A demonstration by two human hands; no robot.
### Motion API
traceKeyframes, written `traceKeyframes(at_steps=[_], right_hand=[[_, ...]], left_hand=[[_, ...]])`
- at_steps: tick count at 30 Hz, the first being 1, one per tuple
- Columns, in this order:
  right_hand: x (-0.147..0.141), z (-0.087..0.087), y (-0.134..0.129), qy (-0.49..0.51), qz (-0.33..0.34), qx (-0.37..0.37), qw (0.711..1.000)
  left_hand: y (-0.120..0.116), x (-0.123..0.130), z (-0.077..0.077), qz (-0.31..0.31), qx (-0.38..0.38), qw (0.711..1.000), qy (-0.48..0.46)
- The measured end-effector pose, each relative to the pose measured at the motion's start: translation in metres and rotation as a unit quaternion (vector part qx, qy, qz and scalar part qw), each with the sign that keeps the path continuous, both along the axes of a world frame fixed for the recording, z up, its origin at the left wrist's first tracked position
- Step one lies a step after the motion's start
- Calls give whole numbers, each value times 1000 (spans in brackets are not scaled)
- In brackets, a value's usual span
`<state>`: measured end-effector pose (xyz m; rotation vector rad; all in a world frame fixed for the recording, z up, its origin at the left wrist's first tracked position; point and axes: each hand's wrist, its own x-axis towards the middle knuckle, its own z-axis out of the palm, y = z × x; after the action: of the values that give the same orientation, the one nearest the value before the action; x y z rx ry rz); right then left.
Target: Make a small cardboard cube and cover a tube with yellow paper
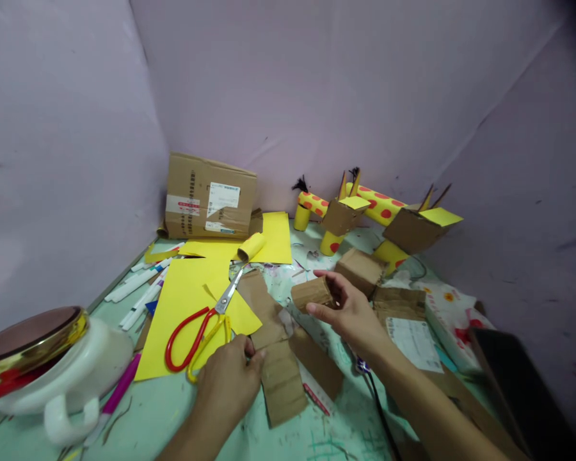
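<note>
The right hand [352, 312] partly hides the cardboard piece [310, 294].

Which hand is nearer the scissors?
Left. The left hand is close by the handle end of the scissors; the right hand is farther off to the right, holding a cardboard piece.

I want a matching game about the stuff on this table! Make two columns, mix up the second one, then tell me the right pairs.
Column one:
1. Scissors
2. Big cardboard box
3. White cup
4. Small bent cardboard piece

Column two:
A. By the picture's left edge
B. Held in the right hand
C. One red handle loop and one yellow one
D. At the back, with white labels on its front

Right pairs: 1-C, 2-D, 3-A, 4-B
</note>
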<state>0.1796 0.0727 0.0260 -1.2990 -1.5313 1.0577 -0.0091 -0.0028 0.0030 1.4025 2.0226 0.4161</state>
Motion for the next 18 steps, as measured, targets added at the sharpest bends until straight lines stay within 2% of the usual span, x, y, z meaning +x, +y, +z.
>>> traceKeyframes(at_steps=[5,8,12,14,18], right_hand=[[2,4,26,-96,-23,52,994],[0,4,44,-162,-23,72,984],[-6,1,59,-244,-8,89,966],[-10,-1,64,-280,0,92,956],[-18,1,72,-336,18,95,937]], left_hand=[[-2,-4,1,62,3,980,-188],[1,-18,12,127,25,952,-276],[9,-37,32,190,68,922,-331],[11,-41,40,231,78,892,-380],[9,-43,48,351,86,813,-456]])
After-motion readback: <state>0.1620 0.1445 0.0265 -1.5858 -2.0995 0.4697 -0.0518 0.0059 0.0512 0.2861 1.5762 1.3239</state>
